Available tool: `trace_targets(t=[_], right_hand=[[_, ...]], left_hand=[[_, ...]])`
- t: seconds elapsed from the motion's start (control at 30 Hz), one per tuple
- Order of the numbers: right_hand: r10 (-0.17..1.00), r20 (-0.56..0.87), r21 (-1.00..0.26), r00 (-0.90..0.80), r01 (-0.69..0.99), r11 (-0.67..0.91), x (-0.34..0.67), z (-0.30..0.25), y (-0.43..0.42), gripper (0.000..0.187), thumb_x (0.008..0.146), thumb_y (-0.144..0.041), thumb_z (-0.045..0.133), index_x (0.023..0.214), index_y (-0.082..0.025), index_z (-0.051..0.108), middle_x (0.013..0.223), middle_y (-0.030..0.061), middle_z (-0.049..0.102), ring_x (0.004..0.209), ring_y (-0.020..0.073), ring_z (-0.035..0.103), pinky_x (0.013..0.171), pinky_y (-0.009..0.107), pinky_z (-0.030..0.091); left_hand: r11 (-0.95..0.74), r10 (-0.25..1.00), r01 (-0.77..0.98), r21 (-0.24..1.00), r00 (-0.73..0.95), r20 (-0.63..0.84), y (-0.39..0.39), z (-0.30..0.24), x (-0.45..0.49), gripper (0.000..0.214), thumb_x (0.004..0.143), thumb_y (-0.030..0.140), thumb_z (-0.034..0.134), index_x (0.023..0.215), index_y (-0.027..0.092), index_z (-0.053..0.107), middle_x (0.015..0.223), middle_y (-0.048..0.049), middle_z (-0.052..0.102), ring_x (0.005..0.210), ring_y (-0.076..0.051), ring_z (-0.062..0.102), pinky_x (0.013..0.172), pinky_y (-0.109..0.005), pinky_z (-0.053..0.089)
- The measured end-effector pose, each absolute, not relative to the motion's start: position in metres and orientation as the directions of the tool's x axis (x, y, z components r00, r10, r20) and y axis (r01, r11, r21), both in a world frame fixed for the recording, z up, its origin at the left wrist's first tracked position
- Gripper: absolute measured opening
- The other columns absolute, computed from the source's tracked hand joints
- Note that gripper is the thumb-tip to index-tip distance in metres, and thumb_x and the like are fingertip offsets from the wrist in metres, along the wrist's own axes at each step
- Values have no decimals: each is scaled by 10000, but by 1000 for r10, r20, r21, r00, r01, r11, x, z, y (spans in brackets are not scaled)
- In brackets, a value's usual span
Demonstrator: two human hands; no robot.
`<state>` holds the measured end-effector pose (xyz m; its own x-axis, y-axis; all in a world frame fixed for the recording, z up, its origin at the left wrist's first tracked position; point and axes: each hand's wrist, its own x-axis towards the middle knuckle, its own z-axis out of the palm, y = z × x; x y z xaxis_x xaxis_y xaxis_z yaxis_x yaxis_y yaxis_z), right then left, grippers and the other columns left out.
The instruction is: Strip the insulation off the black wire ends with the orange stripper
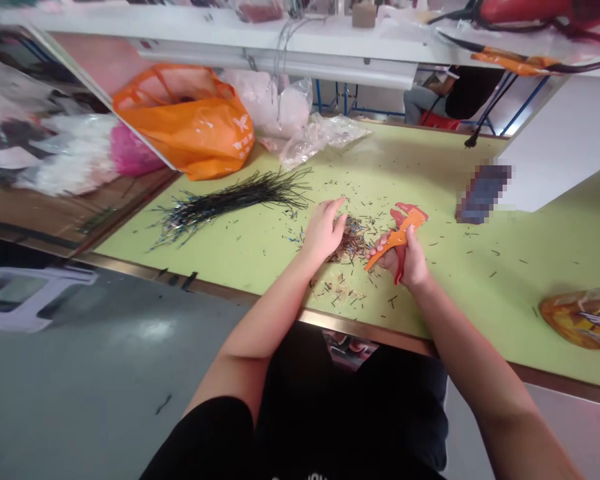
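In my right hand (pixel 410 263) is an orange and red wire stripper (pixel 404 228), its jaws pointing up and away from me. My fingers wrap round its handles. My left hand (pixel 324 230) is over the table with its fingers stretched out and apart, holding nothing I can see. Beside it and partly behind it lies a heap of short dark wire offcuts (pixel 351 243), some with blue bits. A bundle of long black wires (pixel 230 200) rests to the left of my left hand.
Scraps lie scattered over the green tabletop (pixel 460 300). An orange bag (pixel 195 133) and clear plastic bags (pixel 325 137) stand at the back. On the right are a pixelated dark object (pixel 484 192) and a yellow-brown package (pixel 587 317). A shelf (pixel 205 33) runs above; a person (pixel 445 97) sits beyond.
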<state>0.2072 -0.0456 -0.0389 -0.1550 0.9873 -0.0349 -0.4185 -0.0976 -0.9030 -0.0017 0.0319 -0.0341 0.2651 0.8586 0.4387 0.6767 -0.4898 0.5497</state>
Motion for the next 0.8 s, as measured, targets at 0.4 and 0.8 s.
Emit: trace_targets(t=[0.4,0.8], right_hand=[[986,151,-939,-72,-324,120,201,-31,-56,655,833,-904,594,779,-264,720,1096,115,797,1236,361,710,1004,519,615],[965,7,-963,-262,-262,-65,187,-50,-58,446,866,-600,815,1179,-284,777,1295,86,788,1278,322,714,1135,550,570]], left_hand=[[-325,872,631,704,489,-35,-62,-27,35,473,1100,560,410,1246,173,639,1147,-167,787,1033,-333,764,874,-451,597],[-426,901,754,500,399,167,-68,-38,1,447,1112,515,423,1316,178,636,1197,-165,761,1087,-310,735,894,-427,580]])
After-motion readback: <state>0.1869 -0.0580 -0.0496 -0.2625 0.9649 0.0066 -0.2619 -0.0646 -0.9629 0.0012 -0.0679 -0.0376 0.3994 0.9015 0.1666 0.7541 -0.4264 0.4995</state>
